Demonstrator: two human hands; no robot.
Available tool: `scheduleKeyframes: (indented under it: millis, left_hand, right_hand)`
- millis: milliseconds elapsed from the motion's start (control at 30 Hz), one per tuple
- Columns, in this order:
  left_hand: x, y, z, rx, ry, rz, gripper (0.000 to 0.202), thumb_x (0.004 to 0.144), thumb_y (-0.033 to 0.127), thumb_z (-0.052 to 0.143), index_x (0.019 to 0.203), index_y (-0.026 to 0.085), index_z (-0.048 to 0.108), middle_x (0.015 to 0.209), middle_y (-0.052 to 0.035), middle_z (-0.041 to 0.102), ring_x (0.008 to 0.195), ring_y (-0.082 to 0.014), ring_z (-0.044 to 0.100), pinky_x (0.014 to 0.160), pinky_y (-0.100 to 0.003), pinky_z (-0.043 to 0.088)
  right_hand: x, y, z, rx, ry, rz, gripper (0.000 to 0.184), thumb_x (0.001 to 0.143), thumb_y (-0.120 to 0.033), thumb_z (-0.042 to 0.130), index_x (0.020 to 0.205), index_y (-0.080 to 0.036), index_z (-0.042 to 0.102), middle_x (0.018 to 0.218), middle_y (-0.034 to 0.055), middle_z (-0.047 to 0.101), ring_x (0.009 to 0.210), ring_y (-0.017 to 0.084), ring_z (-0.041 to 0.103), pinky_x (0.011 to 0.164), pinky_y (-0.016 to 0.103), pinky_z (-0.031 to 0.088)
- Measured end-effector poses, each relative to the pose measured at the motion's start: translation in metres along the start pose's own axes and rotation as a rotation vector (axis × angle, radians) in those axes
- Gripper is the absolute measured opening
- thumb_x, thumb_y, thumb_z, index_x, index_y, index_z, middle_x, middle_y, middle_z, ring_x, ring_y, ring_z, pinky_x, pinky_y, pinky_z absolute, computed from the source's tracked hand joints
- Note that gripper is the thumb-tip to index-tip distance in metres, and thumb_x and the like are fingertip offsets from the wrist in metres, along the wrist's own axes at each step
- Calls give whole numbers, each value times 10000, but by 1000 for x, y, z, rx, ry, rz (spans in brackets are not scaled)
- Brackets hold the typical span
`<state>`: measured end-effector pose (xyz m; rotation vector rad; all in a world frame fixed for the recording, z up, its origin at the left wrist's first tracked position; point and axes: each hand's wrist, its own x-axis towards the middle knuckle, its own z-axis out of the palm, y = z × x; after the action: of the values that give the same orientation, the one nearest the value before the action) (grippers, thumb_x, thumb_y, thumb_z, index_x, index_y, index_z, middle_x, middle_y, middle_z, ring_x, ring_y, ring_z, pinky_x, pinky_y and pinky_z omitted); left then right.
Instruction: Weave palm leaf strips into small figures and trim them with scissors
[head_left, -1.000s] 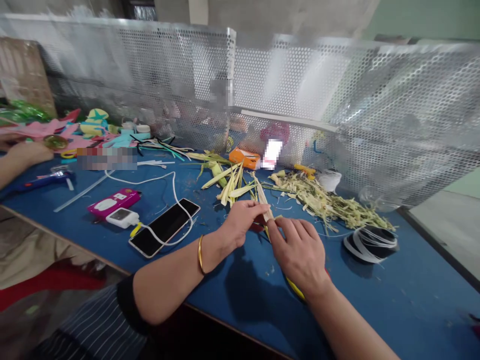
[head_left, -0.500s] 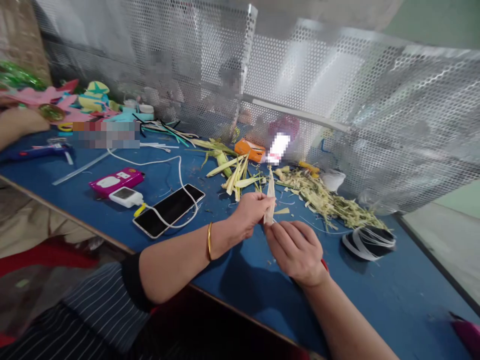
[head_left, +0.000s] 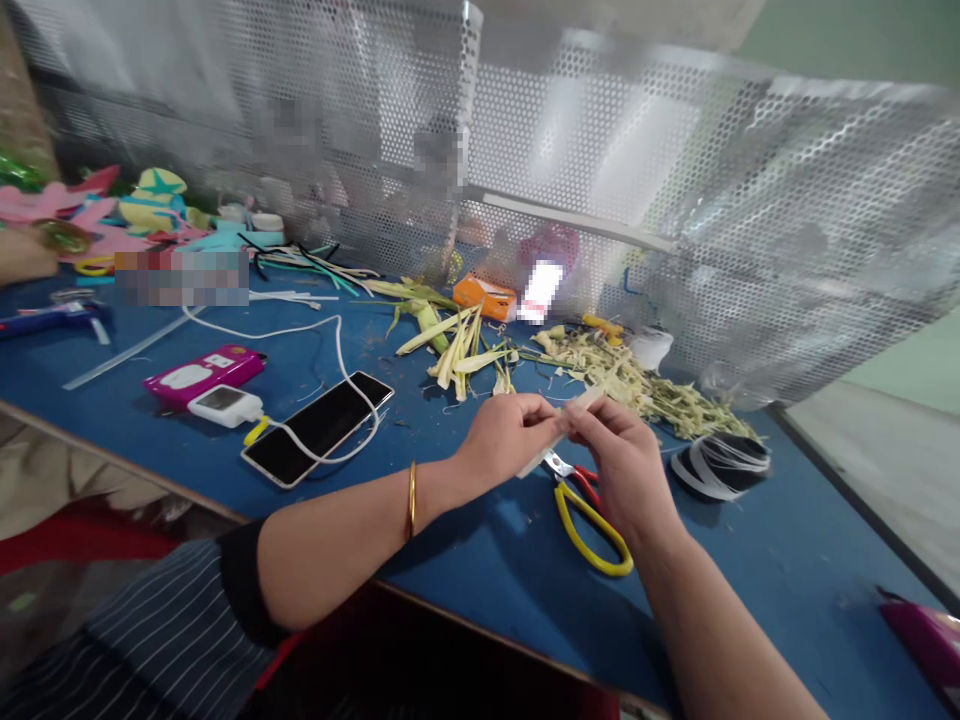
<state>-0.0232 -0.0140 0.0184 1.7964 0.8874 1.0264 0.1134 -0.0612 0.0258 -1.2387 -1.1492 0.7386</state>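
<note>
My left hand (head_left: 510,438) and my right hand (head_left: 628,465) meet above the blue table. Both pinch a pale, flat strip of corn husk (head_left: 534,462), which slants up to the right, one end poking out beyond my right fingers. Below and between the hands are scissors (head_left: 596,535) with one yellow and one red handle; the right hand covers part of them. Beyond my fingers lie loose husk pieces (head_left: 457,365) and a heap of shredded husk (head_left: 637,375).
A black phone (head_left: 319,430) with a white cable, a magenta pack (head_left: 206,378) and a small white device (head_left: 225,405) lie at left. A spool of white strands (head_left: 720,465) stands right. Behind are an orange box (head_left: 484,297) and a perforated screen (head_left: 570,130). Another person's hand (head_left: 26,257) shows far left.
The husk strip has turned from nearly upright to slanting, with my right fingers now higher along it. The scissors' handles and pivot have come into view. The whole scene has shifted slightly left.
</note>
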Motion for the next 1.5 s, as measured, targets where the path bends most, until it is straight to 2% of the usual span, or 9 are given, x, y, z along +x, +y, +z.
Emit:
scheduleKeyframes:
  millis: [267,467,700,1033,1167,1267,1333,1433,1500]
  left_hand:
    - [0,4,0,-176,-97,-106,209,735,330,676,642,172,575,556,32,527,508,-84,452,487,-211,349]
    - [1,4,-2,-186,-141,-85,313,780,435,650,636,169,572,492,39,485,465,-79,443,456,-201,341]
    - [1,7,-3,-147,-150,-58,302,869,388,537,663,173,589,492,30,497,463,-80,452,469,-200,365]
    - [3,1,-1,-192,-160,-102,235,793,384,656,706,167,629,592,7,600,503,-86,522,509,-213,423]
    - [4,3,-3,-195,-139,-133,257,797,389,639,671,167,617,529,27,547,468,-81,487,478,-206,401]
    - [6,3,-5,-144,-93,-156,247,784,365,648,648,162,613,519,35,534,442,-70,450,451,-199,370]
    - [8,1,-7,-120,-61,-175,235,781,343,645,635,161,610,514,39,530,432,-65,436,445,-196,355]
    - [11,-2,-7,-95,-19,-190,212,776,312,640,629,162,616,520,38,541,434,-63,433,448,-195,345]
    - [13,-3,-7,-93,4,-201,202,771,305,639,630,161,624,531,33,551,435,-62,432,448,-196,341]
  right_hand:
    - [0,-2,0,14,96,19,259,731,-340,712,579,-186,569,553,-47,492,591,111,445,601,262,371]
    - [2,-4,0,59,10,98,215,652,-352,761,628,-171,648,571,-29,556,578,113,458,564,263,364]
    - [9,-4,-12,201,193,79,202,630,-351,762,612,-180,657,548,-28,544,550,108,462,567,269,374]
    - [4,-3,-5,73,109,9,251,694,-321,729,537,-183,590,559,-26,543,569,106,448,575,263,374]
    - [12,-2,-17,76,266,-12,202,694,-363,725,663,-182,642,609,-24,561,579,117,483,583,267,409]
    - [12,-3,-39,-71,335,-28,250,728,-423,686,762,-178,646,650,-13,581,614,140,532,609,280,435]
    - [1,-2,-54,-295,265,-46,255,778,-441,628,783,-186,622,656,-12,581,619,149,542,611,282,427]
    - [-30,6,-66,-867,-135,-20,192,810,-392,596,821,-201,612,712,7,609,624,159,539,585,274,370]
    - [-49,14,-65,-1182,-240,-39,175,787,-278,594,928,-175,612,854,66,638,724,201,579,626,293,371]
